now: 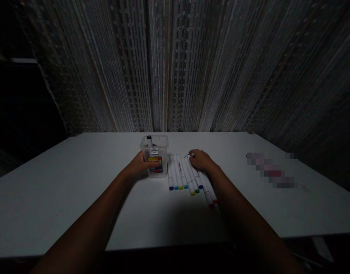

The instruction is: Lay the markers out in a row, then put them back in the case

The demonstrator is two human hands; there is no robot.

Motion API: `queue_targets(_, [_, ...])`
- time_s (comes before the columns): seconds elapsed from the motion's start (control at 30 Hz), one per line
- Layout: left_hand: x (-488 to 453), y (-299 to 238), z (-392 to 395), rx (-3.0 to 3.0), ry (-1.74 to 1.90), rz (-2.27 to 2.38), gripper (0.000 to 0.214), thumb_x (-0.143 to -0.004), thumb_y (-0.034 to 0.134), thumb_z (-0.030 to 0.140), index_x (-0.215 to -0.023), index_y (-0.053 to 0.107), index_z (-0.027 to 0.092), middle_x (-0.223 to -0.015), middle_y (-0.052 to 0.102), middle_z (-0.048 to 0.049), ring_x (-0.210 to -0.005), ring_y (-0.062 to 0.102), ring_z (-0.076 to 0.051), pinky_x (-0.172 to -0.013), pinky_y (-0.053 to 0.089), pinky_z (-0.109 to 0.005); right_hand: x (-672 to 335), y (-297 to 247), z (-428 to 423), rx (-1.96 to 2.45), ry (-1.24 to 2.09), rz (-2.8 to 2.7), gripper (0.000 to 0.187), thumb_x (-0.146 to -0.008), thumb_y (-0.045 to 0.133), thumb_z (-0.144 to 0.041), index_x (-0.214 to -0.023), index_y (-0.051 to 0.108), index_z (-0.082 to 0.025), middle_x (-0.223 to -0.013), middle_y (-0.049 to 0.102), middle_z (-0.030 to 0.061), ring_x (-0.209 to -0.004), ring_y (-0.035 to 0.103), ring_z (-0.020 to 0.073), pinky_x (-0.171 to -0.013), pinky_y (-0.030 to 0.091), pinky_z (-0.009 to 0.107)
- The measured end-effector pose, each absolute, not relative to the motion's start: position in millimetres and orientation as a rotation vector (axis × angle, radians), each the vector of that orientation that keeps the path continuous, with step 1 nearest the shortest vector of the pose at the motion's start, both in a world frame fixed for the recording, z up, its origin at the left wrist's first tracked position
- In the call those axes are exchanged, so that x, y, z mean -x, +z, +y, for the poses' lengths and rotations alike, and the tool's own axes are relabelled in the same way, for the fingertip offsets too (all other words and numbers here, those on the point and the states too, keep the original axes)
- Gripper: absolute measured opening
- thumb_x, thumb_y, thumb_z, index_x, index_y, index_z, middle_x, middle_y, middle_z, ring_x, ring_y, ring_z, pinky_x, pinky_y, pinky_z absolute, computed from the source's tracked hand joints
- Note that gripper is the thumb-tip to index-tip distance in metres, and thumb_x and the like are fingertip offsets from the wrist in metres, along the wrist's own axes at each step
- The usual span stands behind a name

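Note:
A clear plastic container (158, 176) with a yellow, blue and red label stands upright on the table, and my left hand (141, 163) is wrapped round its left side, thumb across the label. One black-capped marker (149, 141) stands inside it. To the container's right, several white markers (179, 171) with coloured ends lie side by side, their ends purple, blue, yellow, green and red. Over the far ends of the right-hand markers, my right hand (200, 159) is curled with fingers bent down. Whether its fingertips grip a marker is hidden.
The white table (77, 198) reaches back to a striped, textured curtain (175, 76). A pixelated, blurred object (272, 170) lies on the table's right side. The front table edge runs below my forearms, and the room is dim.

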State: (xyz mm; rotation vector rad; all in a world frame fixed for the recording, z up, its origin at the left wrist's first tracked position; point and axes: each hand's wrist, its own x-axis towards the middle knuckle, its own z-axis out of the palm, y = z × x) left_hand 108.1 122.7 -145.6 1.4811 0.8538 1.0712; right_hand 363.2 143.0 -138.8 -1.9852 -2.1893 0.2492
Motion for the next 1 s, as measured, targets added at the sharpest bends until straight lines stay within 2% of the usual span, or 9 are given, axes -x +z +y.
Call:
queue_targets(0.37, [-107.2,-148.9,124.6,-1.481,1.082,0.822,0.045,-0.053,0.081,0.026,-0.091,0.06,0.014,-0.086,0.07,-0.0075,-0.076,0.066,-0.022,-0.071,0.053,-0.032,-361.9,-145.2,145.2,1.865,0.221,-2.278,0.046,-0.083,0.049,-0.022,-0.127,0.053,-0.013,-0.128,0.054,0.0113,-0.117,0.05,0.0223,-0.097,0.037,0.029])
queue_targets(0.6, [-106.5,-152.3,127.3,-1.476,1.085,0.803,0.048,-0.052,0.082,0.026,-0.094,0.061,0.014,-0.088,0.071,-0.0083,-0.077,0.066,-0.022,-0.071,0.052,-0.031,-361.7,-142.1,142.7,1.847,0.22,-2.288,0.041,-0.082,0.051,-0.025,-0.12,0.057,-0.01,-0.121,0.058,0.0128,-0.111,0.053,0.0226,-0.092,0.039,0.028])
queue_targets(0.77, [-106.5,-149.8,126.7,-1.48,1.095,0.796,0.048,-0.052,0.083,0.024,-0.093,0.062,0.014,-0.085,0.071,-0.0078,-0.075,0.066,-0.021,-0.07,0.053,-0.031,-361.4,-143.4,142.8,1.849,0.243,-2.262,0.048,-0.081,0.055,-0.031,-0.125,0.054,-0.012,-0.124,0.055,0.0136,-0.111,0.052,0.0236,-0.092,0.039,0.029])
queue_targets(1.0, [-106.4,-151.5,126.8,-1.482,1.081,0.765,0.045,-0.054,0.082,0.025,-0.092,0.062,0.013,-0.086,0.071,-0.0086,-0.074,0.066,-0.021,-0.069,0.053,-0.03,-360.4,-144.3,143.2,1.855,0.193,-2.25,0.042,-0.086,0.049,-0.033,-0.122,0.056,-0.013,-0.122,0.055,0.0137,-0.11,0.053,0.0241,-0.091,0.039,0.031])
